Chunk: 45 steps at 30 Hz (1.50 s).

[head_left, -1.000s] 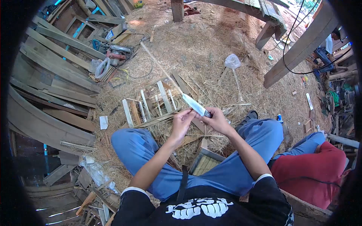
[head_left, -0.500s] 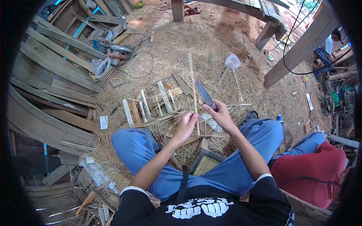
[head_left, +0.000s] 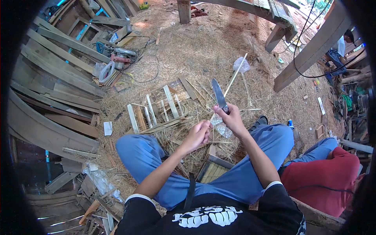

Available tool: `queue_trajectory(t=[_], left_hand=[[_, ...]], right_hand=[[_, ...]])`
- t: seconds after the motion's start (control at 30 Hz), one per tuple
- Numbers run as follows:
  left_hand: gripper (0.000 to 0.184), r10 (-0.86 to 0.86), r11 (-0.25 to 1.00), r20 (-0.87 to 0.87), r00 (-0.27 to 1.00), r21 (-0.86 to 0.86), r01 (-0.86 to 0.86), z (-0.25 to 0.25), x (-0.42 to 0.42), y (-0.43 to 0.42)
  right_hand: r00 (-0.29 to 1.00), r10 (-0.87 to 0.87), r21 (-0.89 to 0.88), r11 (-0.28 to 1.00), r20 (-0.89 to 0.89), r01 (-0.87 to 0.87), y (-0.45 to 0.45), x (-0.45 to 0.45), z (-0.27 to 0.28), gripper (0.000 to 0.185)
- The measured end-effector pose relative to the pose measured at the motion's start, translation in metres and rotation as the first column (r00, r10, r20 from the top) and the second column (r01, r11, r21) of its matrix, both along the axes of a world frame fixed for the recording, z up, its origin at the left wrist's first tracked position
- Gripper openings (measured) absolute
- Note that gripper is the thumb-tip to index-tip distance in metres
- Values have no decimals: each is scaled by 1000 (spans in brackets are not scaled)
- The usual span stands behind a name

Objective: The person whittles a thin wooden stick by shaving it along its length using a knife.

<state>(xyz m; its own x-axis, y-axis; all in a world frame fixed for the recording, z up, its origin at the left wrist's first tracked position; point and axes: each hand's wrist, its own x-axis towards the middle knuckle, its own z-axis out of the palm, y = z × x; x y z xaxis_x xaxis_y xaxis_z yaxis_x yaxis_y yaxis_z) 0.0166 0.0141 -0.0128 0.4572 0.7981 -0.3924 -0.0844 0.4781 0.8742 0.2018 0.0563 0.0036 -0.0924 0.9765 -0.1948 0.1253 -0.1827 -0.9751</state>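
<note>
My left hand (head_left: 197, 136) is closed around the lower end of a long, thin pale wooden strip (head_left: 237, 73). The strip slants up and to the right, away from me. A knife (head_left: 219, 94) is in my right hand (head_left: 232, 119), its broad blade pointing up and slightly left. My right thumb lies along the handle near the blade. The blade is just left of the strip, and I cannot tell whether they touch. Both hands are close together above my crossed legs.
A small slatted wooden frame (head_left: 156, 109) lies on the shavings-covered floor ahead. Between my legs is a wooden box (head_left: 214, 168). Power tools (head_left: 120, 56) and stacked planks (head_left: 58, 94) are at left. Another person in red (head_left: 321, 176) sits close on my right.
The wooden strip has swung from nearly upright to a slant toward the right. My left hand has shifted slightly right and down, and the knife has turned a little more upright.
</note>
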Motion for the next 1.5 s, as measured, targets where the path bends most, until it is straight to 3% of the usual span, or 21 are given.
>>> queue_trajectory(t=[0.13,0.23,0.33,0.43,0.63,0.8,0.83,0.93,1.0,1.13,1.5], left_hand=[[37,-29,996,76,997,-79,35,9,1,-3],[34,-7,990,93,996,-142,21,15,1,-5],[31,78,985,117,990,-165,-58,12,-2,-3],[28,164,972,102,981,-186,-143,15,-8,2],[24,308,949,83,948,-93,-301,11,-8,7],[26,254,967,58,965,-47,-252,-1,-12,7],[28,240,970,64,969,-59,-236,-1,-12,6],[27,232,970,-134,964,103,-219,-2,-10,4],[26,185,980,-81,979,87,-178,-7,-13,5],[24,175,978,-41,984,126,-168,-10,-11,6],[21,168,986,146,975,-49,-162,19,-10,-7]], right_hand=[[999,-35,75,997,-5,35,2,1,-5,26],[995,3,108,994,104,-14,5,3,-11,28],[931,66,137,983,359,-123,1,6,10,33],[969,1,313,946,246,-80,-3,0,1,37],[870,171,365,857,462,-362,-16,-8,1,35],[832,203,371,822,517,-432,-14,-9,-5,34],[814,171,398,804,555,-441,-13,-9,-5,32],[754,97,446,755,649,-481,-10,-7,-6,30],[713,76,438,741,697,-508,-8,-3,-10,29],[754,38,510,714,656,-480,-7,-1,-6,28],[652,-175,547,720,738,-426,9,25,0,26]])
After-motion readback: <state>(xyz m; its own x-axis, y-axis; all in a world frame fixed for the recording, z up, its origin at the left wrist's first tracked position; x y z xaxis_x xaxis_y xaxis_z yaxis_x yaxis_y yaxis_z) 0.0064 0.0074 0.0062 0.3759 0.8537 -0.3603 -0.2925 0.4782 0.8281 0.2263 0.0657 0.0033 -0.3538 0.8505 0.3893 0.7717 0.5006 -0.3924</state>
